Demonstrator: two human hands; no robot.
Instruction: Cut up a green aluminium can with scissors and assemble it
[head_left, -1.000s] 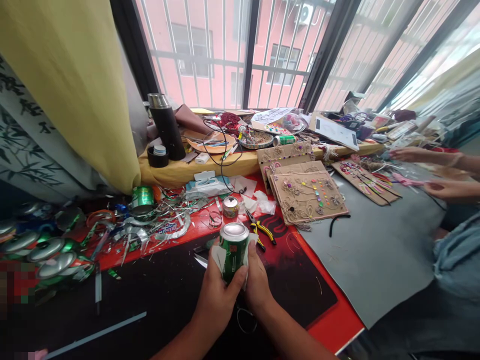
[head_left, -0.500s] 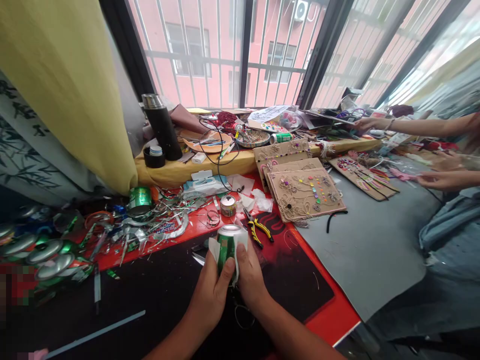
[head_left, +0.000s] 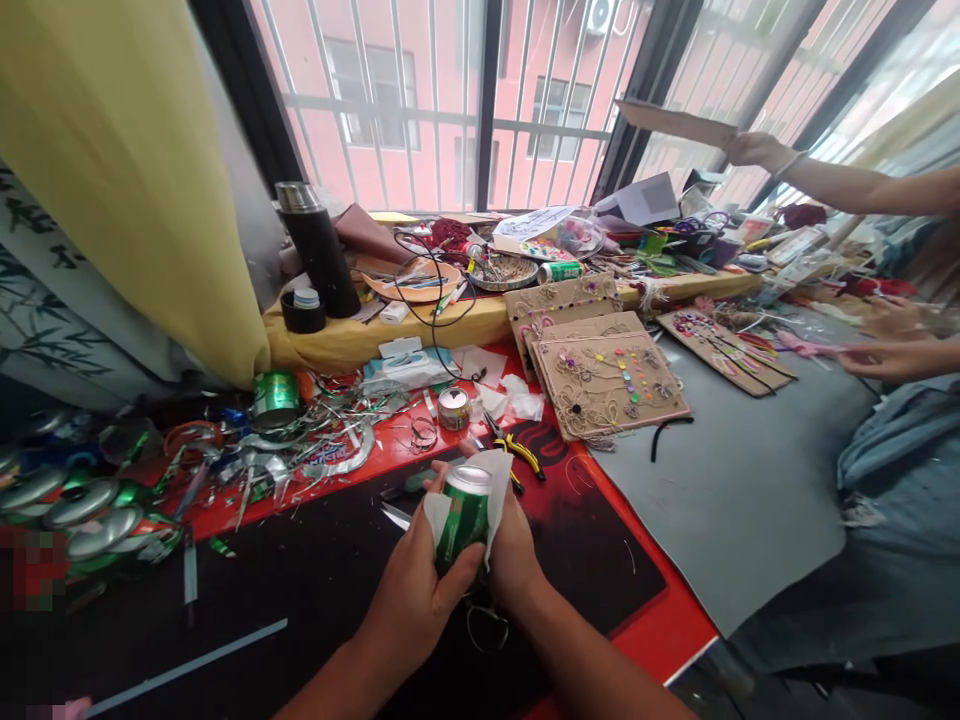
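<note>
A green drinks can (head_left: 463, 515) with a silver end is held tilted between my two hands above the dark mat. My left hand (head_left: 420, 560) wraps the can's left side, its thumb across the lower front. White tissue (head_left: 496, 490) lies against the can's right side and behind it, and a corner shows at the left. My right hand (head_left: 517, 545) presses this tissue to the can; its fingers are mostly hidden behind. Under my hands a thin wire loop (head_left: 487, 628) shows. Pliers with yellow and black handles (head_left: 517, 450) lie just beyond my right hand.
Metal strips (head_left: 300, 440) and cut cans (head_left: 97, 520) cover the left side. A small open can (head_left: 454, 408) stands beyond my hands. Decorated cardboard panels (head_left: 611, 375) lie to the right. A black flask (head_left: 319, 255) stands on the ledge. Another person's hand (head_left: 761, 152) holds up a board.
The can has turned to show more of its front, and the tissue stands higher on the right. At right, the other person has lifted a flat board from the ledge.
</note>
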